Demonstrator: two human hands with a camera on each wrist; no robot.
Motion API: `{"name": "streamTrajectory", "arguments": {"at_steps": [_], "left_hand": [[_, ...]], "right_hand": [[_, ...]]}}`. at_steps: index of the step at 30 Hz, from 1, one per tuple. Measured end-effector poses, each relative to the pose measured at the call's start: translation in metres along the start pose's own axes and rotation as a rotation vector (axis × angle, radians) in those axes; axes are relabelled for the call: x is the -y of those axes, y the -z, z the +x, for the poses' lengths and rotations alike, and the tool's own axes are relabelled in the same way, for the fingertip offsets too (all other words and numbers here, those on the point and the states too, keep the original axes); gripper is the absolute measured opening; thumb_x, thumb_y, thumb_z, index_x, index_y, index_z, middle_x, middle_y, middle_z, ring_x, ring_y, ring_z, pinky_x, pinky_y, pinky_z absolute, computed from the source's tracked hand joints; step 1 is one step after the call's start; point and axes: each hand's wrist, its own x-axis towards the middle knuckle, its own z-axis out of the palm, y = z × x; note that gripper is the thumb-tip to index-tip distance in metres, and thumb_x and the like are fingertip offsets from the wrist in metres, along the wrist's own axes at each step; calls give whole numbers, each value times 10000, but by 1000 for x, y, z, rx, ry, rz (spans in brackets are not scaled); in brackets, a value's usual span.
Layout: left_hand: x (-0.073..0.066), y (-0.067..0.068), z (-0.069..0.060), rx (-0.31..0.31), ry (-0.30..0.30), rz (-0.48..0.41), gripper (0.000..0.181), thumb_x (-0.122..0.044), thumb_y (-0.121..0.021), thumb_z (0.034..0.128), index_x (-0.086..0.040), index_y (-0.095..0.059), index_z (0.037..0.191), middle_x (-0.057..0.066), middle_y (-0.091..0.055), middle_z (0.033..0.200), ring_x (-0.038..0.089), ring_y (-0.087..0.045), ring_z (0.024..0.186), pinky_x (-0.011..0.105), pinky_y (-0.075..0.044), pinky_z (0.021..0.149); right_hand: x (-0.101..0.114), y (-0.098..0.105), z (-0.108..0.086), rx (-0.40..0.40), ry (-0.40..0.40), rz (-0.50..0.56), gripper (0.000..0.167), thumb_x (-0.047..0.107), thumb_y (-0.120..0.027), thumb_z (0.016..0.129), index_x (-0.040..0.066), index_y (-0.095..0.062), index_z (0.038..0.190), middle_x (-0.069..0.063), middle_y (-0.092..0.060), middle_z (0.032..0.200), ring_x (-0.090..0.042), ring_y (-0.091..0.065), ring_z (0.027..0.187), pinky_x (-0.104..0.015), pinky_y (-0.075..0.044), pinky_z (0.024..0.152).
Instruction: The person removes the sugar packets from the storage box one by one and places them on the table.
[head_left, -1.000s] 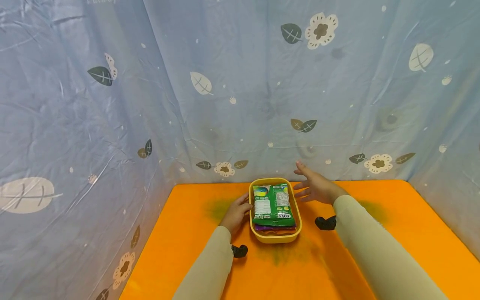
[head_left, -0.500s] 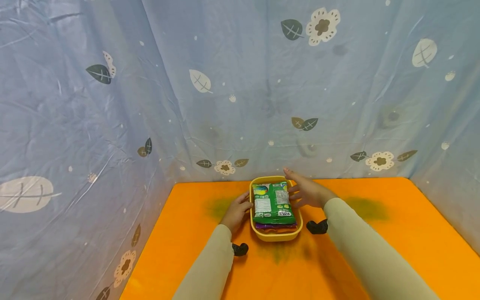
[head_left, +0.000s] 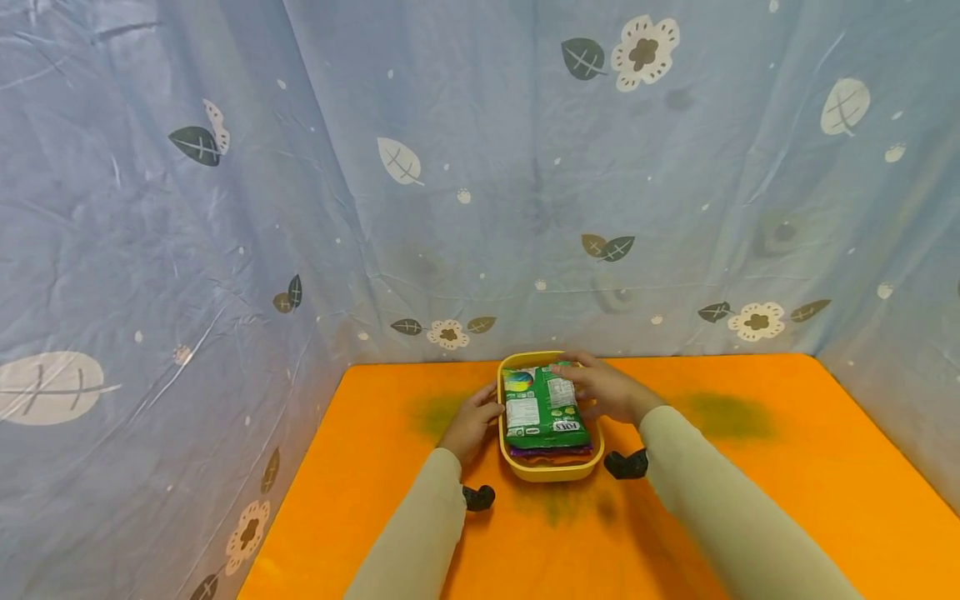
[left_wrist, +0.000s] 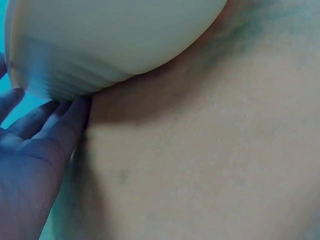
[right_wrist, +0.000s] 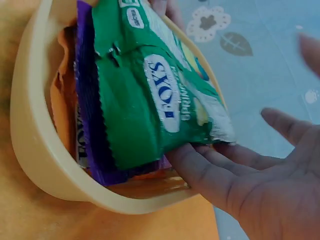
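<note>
A yellow plastic basket (head_left: 550, 474) stands on the table with packets stacked in it. On top lies a green FOX'S packet (right_wrist: 132, 95), its printed back facing up. Beneath it show the edges of a purple packet (right_wrist: 90, 115) and an orange packet (right_wrist: 62, 95). My left hand (head_left: 468, 427) touches the basket's left wall with nearly straight fingers; the left wrist view shows the fingertips against the ribbed outside. My right hand (head_left: 611, 390) reaches over the right rim. Its extended fingers (right_wrist: 205, 172) touch the green packet's side from below, while the thumb stands apart from it.
An orange cloth covers the table (head_left: 360, 467), with green smudges on both sides of the basket. Blue patterned curtains (head_left: 495, 125) hang right behind the table and along its sides. A black wrist mount (head_left: 626, 464) sticks out under the right sleeve.
My right hand has moved left from beside the basket, over its rim, to the green packet, and its thumb has come down above it. The left hand stays at the basket.
</note>
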Motion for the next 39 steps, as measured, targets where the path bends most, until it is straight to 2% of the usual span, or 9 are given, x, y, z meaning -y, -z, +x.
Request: {"name": "streamTrajectory", "arguments": {"at_steps": [3,6,10,15,21,27,31,39], "left_hand": [[0,0,0,0,4,-3,657,-137,-629,1068,-90,-421,1689,134,-511,1628,336,-577,1361,500,-466,1157],[0,1,0,-3,1,8,660,-143,-639,1065,-85,-426,1687,142,-516,1624,335,-587,1357,497,-478,1146],[1,1,0,-6,-1,0,666,-139,-649,1059,-88,-429,1686,147,-519,1620,334,-593,1356,493,-486,1138],[2,-1,0,1,4,-35,664,-148,-643,1069,-91,-419,1691,138,-510,1628,333,-590,1352,492,-482,1142],[3,-1,0,10,-1,-59,653,-144,-624,1084,-82,-404,1696,150,-511,1622,334,-601,1328,488,-493,1132],[4,-1,0,11,-7,-68,661,-123,-619,1079,-72,-393,1698,165,-505,1624,342,-588,1345,491,-488,1137],[3,-1,-1,6,2,-68,666,-121,-623,1074,-84,-396,1699,149,-500,1633,340,-582,1354,491,-483,1141],[3,-1,-2,10,-6,-51,667,-124,-618,1076,-84,-390,1702,160,-482,1648,351,-572,1377,508,-471,1150]], "right_hand": [[-5,-2,0,-27,20,-34,779,302,-645,1123,129,-207,1743,-326,-246,1692,-564,-428,1446,-694,-493,1056],[-11,-5,1,-77,37,-43,748,160,-674,1099,112,-266,1724,-338,-329,1640,-503,-580,1315,-618,-571,990],[-16,-9,3,-114,51,-6,736,70,-720,1054,82,-346,1687,-321,-449,1539,-414,-672,1153,-531,-630,901],[-22,-14,6,-128,60,28,714,-14,-706,1038,59,-376,1666,-301,-487,1483,-382,-679,1114,-496,-639,883],[-26,-17,6,-185,76,-10,672,6,-714,1042,43,-416,1644,-296,-420,1571,-363,-658,1113,-449,-633,865],[-28,-19,6,-229,86,-23,660,21,-735,1035,49,-452,1631,-293,-345,1627,-399,-601,1200,-424,-607,879],[-28,-20,6,-241,96,3,643,3,-729,1035,48,-469,1621,-281,-354,1618,-419,-576,1253,-415,-610,903],[-28,-18,5,-260,103,25,607,-17,-706,1044,48,-490,1608,-255,-412,1556,-406,-581,1207,-407,-616,912]]}}
